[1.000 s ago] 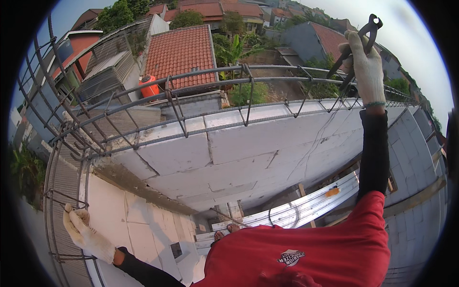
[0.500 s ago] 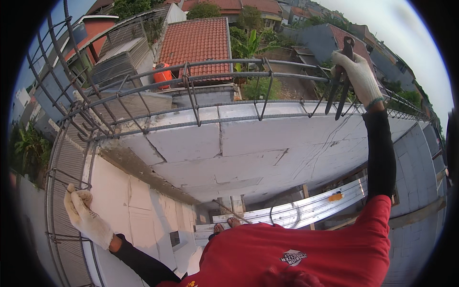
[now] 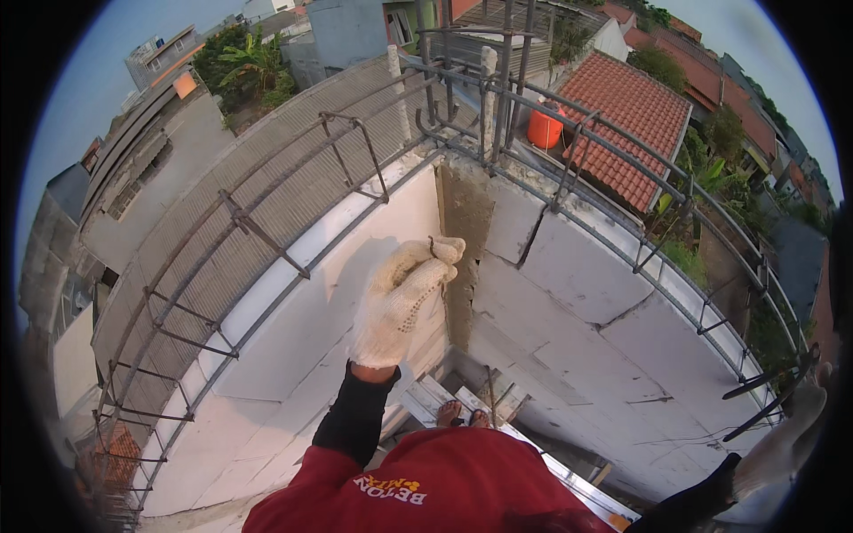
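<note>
My left hand (image 3: 400,306), in a white knit glove with dotted grip, is raised in front of the wall corner. Its fingers are closed in a pinch, and a short piece of thin dark wire (image 3: 432,246) sticks up at the fingertips. At the right rim my gloved right hand (image 3: 786,440) is closed around dark pincers (image 3: 751,410), whose two long handles point left toward the wall top. The pincers' head is hidden. Steel rebar cages (image 3: 238,216) with square stirrups run along both walls and meet at the corner, beyond my left hand.
White block walls (image 3: 569,253) join at a grey concrete column (image 3: 466,258). Upright rebars (image 3: 508,71) rise from the corner. Below, my feet (image 3: 450,414) stand on a metal plank (image 3: 425,401). Beyond lie a corrugated roof (image 3: 293,151), a red tiled roof (image 3: 622,115) and an orange container (image 3: 545,129).
My view has swung left toward the corner. My left hand has come away from the left cage with the wire. My right hand, still holding the pincers, now sits lower, at the right rim.
</note>
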Demonstrator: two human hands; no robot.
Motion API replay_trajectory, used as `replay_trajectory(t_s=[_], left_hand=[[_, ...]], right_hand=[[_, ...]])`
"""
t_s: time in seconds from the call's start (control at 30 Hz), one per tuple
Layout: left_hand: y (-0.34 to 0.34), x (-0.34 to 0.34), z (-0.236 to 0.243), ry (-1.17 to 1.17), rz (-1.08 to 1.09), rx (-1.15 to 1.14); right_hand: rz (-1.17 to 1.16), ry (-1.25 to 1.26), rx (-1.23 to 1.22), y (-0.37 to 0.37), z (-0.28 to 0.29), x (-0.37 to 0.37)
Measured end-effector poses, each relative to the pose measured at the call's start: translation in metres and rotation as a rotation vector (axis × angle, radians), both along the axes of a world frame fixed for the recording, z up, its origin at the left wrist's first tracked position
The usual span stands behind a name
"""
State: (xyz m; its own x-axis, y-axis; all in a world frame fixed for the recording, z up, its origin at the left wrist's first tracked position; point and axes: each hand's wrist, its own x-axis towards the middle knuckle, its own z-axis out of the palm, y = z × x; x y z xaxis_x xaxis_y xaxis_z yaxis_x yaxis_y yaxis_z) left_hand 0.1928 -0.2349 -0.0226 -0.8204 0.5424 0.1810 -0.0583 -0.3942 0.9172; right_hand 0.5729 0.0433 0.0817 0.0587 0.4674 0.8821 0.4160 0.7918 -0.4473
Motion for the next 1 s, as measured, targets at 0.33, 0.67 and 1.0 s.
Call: replay_trajectory(t_s=[0.33,0.67,1.0], left_hand=[[0.025,0.061,-0.068,0.028,-0.291,-0.275],[0.009,0.059,-0.066,0.006,-0.179,-0.387],[0.016,0.066,-0.081,0.338,-0.056,-0.494]], right_hand=[[1.063,-0.607,-1.088,-0.131,-0.159,-0.176],[1.031,-0.713,-1.239,-0.13,-0.171,-0.186],[0.903,-0.549,-1.258,-0.122,-0.197,-0.185]])
